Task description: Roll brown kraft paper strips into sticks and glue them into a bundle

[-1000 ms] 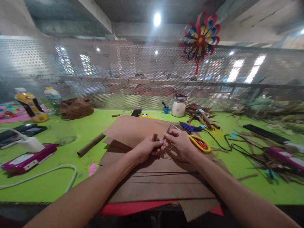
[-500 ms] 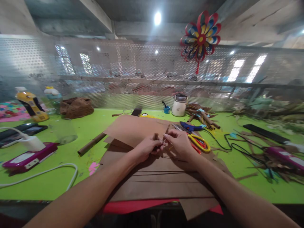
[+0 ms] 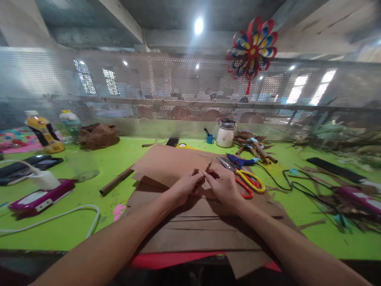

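Both hands meet over a stack of brown paper sheets (image 3: 190, 239) at the middle of the table. My left hand (image 3: 187, 186) is closed, its fingers pinching a small brown paper strip (image 3: 195, 171) whose end sticks up. My right hand (image 3: 222, 182) touches it with thumb and forefinger, pinched on a thin brown piece (image 3: 209, 167) that rises above the fingertips. Whether the two pieces are joined is hidden by the fingers. Right of my right hand lie scissors with yellow handles (image 3: 258, 186), red-handled scissors (image 3: 247, 193) and a blue glue gun (image 3: 241, 160).
On the green table (image 3: 74, 198), a brown paper tube (image 3: 116, 180), a clear cup (image 3: 85, 166) and a purple power strip (image 3: 41, 198) stand left. A white jar (image 3: 225, 135) is at the back. Black cable (image 3: 309, 190) and brown scraps lie right; a perforated screen (image 3: 184, 87) closes the back.
My fingertips have come closer together, and my right hand has shifted slightly left and turned over the strip. The whole view has shifted a little.
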The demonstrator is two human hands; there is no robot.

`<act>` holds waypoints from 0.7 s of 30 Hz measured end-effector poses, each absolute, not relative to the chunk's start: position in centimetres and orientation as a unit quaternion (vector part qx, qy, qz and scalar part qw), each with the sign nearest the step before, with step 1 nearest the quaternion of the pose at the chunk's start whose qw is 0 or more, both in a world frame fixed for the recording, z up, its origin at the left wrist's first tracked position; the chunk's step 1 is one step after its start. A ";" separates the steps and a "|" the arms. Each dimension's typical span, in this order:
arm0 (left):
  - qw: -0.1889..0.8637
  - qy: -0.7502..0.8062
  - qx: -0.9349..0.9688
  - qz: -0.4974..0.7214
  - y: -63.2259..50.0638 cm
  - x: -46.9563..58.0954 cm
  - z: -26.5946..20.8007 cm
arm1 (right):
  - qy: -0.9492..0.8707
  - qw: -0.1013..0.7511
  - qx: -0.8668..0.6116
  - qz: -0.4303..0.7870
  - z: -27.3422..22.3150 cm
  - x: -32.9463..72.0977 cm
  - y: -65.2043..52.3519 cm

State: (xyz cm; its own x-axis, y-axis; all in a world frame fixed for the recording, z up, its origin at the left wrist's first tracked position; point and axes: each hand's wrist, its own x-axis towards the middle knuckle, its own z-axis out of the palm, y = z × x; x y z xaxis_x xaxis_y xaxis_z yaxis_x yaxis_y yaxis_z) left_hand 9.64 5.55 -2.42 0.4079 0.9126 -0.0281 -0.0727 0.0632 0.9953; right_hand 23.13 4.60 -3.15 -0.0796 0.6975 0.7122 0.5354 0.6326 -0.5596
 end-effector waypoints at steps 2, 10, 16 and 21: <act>0.629 0.370 0.554 0.401 5.6 9.6 -2.4 | -0.750 0.522 -0.403 0.048 -3.1 23.1 4.4; 0.664 0.336 0.545 0.386 5.7 9.2 -2.5 | -0.675 0.552 -0.460 0.164 -2.7 23.2 4.9; 0.647 0.324 0.564 0.398 5.5 9.4 -2.7 | -0.620 0.565 -0.443 0.316 -2.3 23.5 5.4; 0.636 0.335 0.571 0.396 5.5 9.5 -2.7 | -0.602 0.574 -0.444 0.334 -2.5 23.6 5.6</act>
State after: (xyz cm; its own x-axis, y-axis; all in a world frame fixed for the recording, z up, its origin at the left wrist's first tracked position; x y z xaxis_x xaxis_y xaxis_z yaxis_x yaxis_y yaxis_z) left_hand 9.52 5.50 -2.72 0.4611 0.8870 0.0256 -0.1214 0.0344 0.9920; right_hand 23.58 5.56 -2.51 0.0535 0.9171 0.3951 0.1501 0.3838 -0.9111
